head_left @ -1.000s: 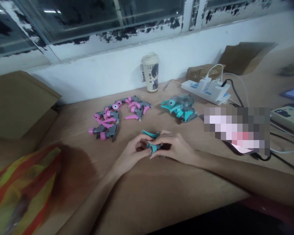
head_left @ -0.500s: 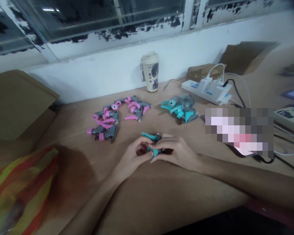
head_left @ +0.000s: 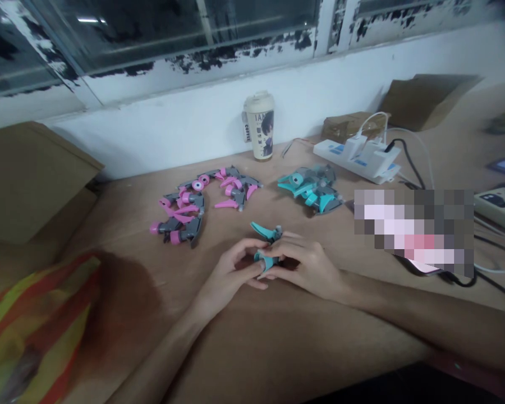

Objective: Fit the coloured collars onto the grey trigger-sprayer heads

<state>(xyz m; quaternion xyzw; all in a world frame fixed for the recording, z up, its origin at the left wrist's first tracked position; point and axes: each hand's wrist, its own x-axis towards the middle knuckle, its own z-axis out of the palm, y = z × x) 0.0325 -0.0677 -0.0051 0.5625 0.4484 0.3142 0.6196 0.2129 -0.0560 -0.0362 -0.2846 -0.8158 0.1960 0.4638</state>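
Between my hands, low over the wooden table, is a teal and grey trigger spray head [head_left: 266, 260]. Its teal trigger points up and left, away from me. With thumb and fingers my left hand [head_left: 233, 264] grips the teal collar from the left. My right hand [head_left: 305, 259] is closed around the grey body from the right, covering much of it. Beyond my hands, to the right, lies a pile of teal and grey spray heads [head_left: 309, 188]. Several pink and grey spray heads [head_left: 189, 205] lie to the left.
A lidded coffee cup [head_left: 261, 126] stands by the wall. At right are a white power strip [head_left: 356, 160] with chargers and cables, and a pixelated device [head_left: 412, 230]. Cardboard [head_left: 33, 179] is at left, above a red and yellow striped bag [head_left: 42, 325].
The spray head has turned slightly in my hands, its trigger now standing a bit further right and higher. Some fingers of my left hand have extended beneath it.
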